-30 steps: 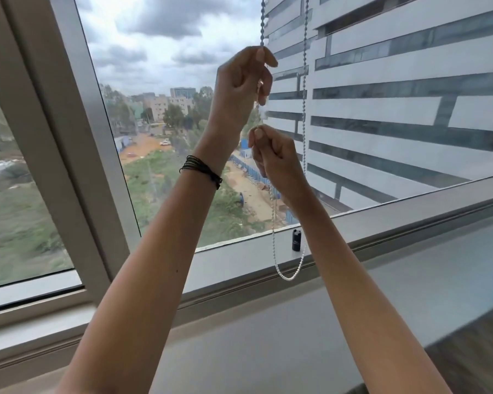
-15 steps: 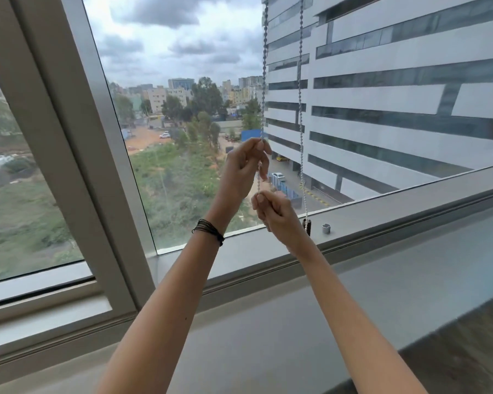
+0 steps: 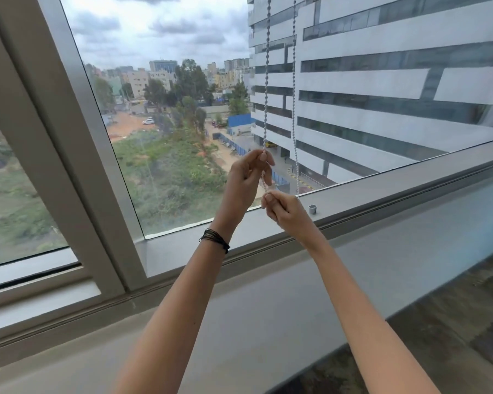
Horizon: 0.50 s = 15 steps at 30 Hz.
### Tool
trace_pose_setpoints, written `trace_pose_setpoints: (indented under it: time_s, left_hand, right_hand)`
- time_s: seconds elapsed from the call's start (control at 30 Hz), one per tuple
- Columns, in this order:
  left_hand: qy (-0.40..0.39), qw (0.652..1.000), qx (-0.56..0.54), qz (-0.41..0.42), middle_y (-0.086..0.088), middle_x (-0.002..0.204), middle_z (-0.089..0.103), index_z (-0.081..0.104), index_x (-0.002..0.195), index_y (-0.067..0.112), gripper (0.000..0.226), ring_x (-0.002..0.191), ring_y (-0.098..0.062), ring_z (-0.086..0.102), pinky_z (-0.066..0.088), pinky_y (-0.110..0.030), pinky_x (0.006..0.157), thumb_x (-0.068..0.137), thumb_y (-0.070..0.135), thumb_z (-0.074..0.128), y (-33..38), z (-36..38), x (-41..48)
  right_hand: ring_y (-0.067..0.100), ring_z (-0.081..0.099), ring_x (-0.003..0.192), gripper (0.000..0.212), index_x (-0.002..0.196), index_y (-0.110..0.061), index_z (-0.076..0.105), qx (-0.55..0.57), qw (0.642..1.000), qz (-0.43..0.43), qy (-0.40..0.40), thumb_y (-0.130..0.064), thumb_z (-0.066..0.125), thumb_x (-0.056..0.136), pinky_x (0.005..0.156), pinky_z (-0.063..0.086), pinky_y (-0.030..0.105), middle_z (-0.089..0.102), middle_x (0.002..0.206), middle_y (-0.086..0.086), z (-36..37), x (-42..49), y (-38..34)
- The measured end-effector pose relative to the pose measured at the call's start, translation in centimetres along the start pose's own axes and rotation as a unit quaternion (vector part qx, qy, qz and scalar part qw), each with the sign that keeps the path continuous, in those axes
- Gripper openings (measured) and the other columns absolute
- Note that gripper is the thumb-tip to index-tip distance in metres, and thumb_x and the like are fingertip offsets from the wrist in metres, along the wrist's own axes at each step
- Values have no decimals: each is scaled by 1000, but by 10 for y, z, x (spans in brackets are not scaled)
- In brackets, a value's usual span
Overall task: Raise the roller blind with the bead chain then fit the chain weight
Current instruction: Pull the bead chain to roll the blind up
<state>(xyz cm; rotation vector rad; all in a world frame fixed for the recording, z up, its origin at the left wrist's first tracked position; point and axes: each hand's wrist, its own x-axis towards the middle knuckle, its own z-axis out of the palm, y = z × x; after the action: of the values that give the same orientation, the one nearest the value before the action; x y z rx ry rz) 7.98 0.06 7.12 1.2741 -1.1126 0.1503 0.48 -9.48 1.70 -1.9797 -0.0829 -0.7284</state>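
Pinching bead chain [image 3: 265, 103], left hand [image 3: 246, 180], right hand [image 3: 285, 211]

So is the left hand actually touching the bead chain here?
Touching. The head view shows the left hand pinching the bead chain's left strand between thumb and fingertips, with the strand running straight up from the pinch.

Bare, sleeveless forearms, a bundle of thin dark cord bracelets [image 3: 214, 239] round the left wrist

Upper-floor room: wide window [image 3: 182, 123] overlooking office block [image 3: 396, 81].
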Motion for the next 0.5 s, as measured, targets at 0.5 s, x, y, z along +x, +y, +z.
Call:
trace_pose_setpoints:
  time_s: [0.5]
  left_hand:
    - [54,997,-36,-30,12,56,57,57,81,15,29,50,-3,50,41,-14,60,99,3,37,-11,31,-14]
  right_hand:
    - [7,62,77,10,94,-10,67,-155,986,-57,33,-7,60,87,74,55,30,69,86,2,-31,-23,41]
